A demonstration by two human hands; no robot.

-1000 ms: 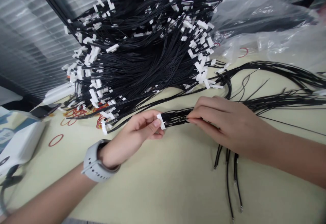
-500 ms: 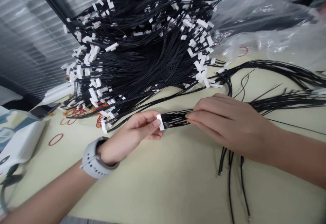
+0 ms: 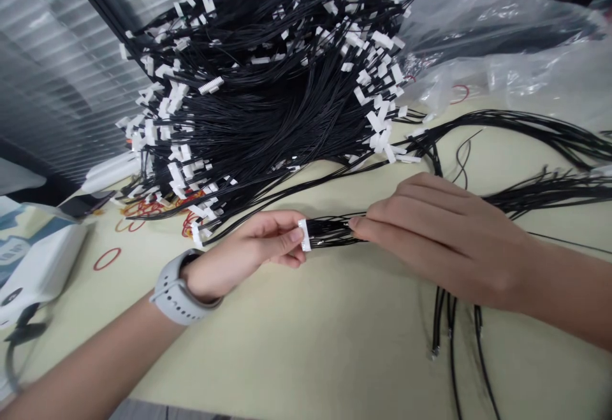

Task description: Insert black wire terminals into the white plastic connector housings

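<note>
My left hand (image 3: 253, 248) pinches a white multi-pin connector (image 3: 304, 235) between thumb and fingers. From that connector a bundle of thin black wires (image 3: 332, 231) runs right into the fingertips of my right hand (image 3: 440, 235), which press the wires together. A grey smartwatch (image 3: 179, 287) circles my left wrist. Just beyond both hands rises a large heap of black wire harnesses (image 3: 272, 108) with white connectors on their ends, its near edge a little past my left hand.
Loose black wires (image 3: 549, 194) lie to the right, and several thicker cable ends (image 3: 449, 324) lie below my right hand on the cream table (image 3: 296, 356). Clear plastic sheeting (image 3: 502, 31) is at the back right. Red rubber bands (image 3: 106, 259) and a white box (image 3: 41, 267) are at the left.
My right hand has shifted slightly right along the wires, and the connector sits a little lower in view. The cable ends below have moved right as the view shifts.
</note>
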